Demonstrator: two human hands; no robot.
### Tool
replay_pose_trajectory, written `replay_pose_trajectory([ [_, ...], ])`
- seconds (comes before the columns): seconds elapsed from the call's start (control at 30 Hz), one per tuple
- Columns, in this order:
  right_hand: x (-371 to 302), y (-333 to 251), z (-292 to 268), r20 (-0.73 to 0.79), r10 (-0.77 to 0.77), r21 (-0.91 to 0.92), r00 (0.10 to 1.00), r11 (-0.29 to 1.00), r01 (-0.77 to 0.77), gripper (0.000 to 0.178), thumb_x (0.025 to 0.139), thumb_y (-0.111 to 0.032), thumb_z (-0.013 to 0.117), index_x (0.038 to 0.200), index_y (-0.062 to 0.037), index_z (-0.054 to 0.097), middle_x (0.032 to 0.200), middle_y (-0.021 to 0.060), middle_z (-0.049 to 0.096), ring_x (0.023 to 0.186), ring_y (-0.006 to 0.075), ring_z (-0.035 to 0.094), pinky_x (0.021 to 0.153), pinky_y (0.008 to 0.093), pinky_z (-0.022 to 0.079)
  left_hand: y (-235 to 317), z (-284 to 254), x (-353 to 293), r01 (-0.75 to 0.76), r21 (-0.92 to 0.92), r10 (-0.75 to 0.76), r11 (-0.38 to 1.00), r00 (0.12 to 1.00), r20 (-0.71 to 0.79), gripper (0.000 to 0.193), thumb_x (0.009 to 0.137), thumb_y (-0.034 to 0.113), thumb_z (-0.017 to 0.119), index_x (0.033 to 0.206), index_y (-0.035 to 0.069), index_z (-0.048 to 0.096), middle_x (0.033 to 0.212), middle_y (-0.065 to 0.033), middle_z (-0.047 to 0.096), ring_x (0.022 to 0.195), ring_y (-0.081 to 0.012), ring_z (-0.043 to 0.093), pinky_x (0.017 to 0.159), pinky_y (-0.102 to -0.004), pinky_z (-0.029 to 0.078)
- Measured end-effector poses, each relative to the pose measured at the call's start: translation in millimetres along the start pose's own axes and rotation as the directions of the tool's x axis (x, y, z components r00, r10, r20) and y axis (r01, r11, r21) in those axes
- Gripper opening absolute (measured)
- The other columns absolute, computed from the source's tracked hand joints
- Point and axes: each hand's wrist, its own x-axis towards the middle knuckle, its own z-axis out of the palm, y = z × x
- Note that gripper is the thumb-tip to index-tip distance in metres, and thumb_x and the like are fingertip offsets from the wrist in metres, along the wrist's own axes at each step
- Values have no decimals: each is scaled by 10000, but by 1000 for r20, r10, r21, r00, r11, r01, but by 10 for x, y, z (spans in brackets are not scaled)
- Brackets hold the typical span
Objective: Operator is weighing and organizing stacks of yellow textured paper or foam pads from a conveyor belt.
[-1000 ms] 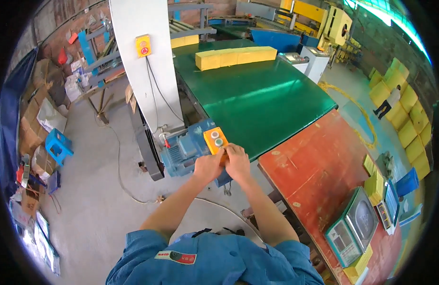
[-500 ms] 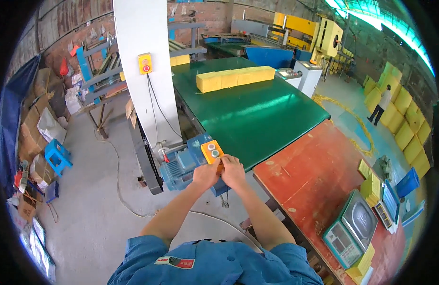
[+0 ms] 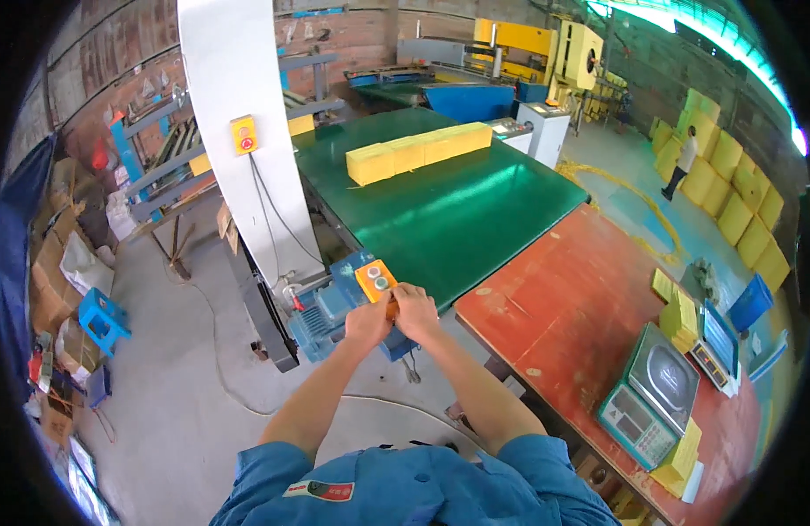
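An orange push-button control box (image 3: 375, 279) with two round buttons is mounted beside a blue motor (image 3: 324, 314) at the near corner of a green conveyor belt (image 3: 440, 228). My left hand (image 3: 368, 323) and my right hand (image 3: 414, 312) meet at the box's lower end, fingers closed around it. The buttons show above my hands; some fingertips are hidden. A row of yellow foam-like blocks (image 3: 422, 151) lies across the belt toward its far side.
A white column (image 3: 238, 79) carries a yellow emergency-stop box (image 3: 244, 135). At right, a red table (image 3: 545, 307) holds a scale (image 3: 655, 386) and yellow blocks (image 3: 679, 323). A blue stool (image 3: 104, 321) stands left. A cable (image 3: 216, 351) crosses the floor. Another person (image 3: 683, 163) stands far right.
My view has turned slightly, so the scene sits a little farther left. Both hands stay on the control box, and the yellow blocks keep their place on the belt.
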Motion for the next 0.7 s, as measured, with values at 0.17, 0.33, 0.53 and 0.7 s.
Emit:
replay_pose_trajectory([
  [0.17, -3, 16, 33, -19, 8, 25, 1000, 1000, -7, 376, 808, -92, 602, 1184, -102, 588, 1286, 76, 581, 1198, 320, 545, 923, 491, 477, 14, -11, 16, -12, 35, 12, 999, 1000, 11, 490, 880, 282, 594, 1329, 198, 417, 875, -181, 705, 772, -396, 686, 661, -528, 529],
  [0.33, -9, -2, 17, -19, 8, 56, 1000, 998, -7, 376, 799, -84, 593, 1176, -79, 583, 1300, 94, 573, 1203, 324, 542, 924, 495, 478, 34, -34, 4, 17, 24, -16, 1000, 1000, -14, 513, 846, 236, 617, 1331, 201, 450, 885, -173, 712, 806, -383, 695, 695, -517, 540],
  [0.53, 3, 10, 13, -19, 12, 56, 1000, 998, -11, 387, 791, -85, 597, 1177, -72, 576, 1305, 95, 566, 1210, 328, 534, 917, 498, 480, 29, -37, 32, -16, 29, 17, 999, 1000, -25, 494, 855, 253, 614, 1321, 195, 460, 880, -177, 711, 800, -384, 695, 680, -515, 539],
  [0.7, 35, -2, 55, -10, -3, 55, 1000, 999, 3, 376, 794, -96, 602, 1169, -75, 580, 1299, 93, 570, 1199, 330, 540, 914, 498, 480, -17, -27, 43, -18, 13, 19, 1000, 998, -64, 468, 863, 260, 602, 1307, 190, 474, 863, -174, 712, 781, -379, 697, 666, -519, 538],
])
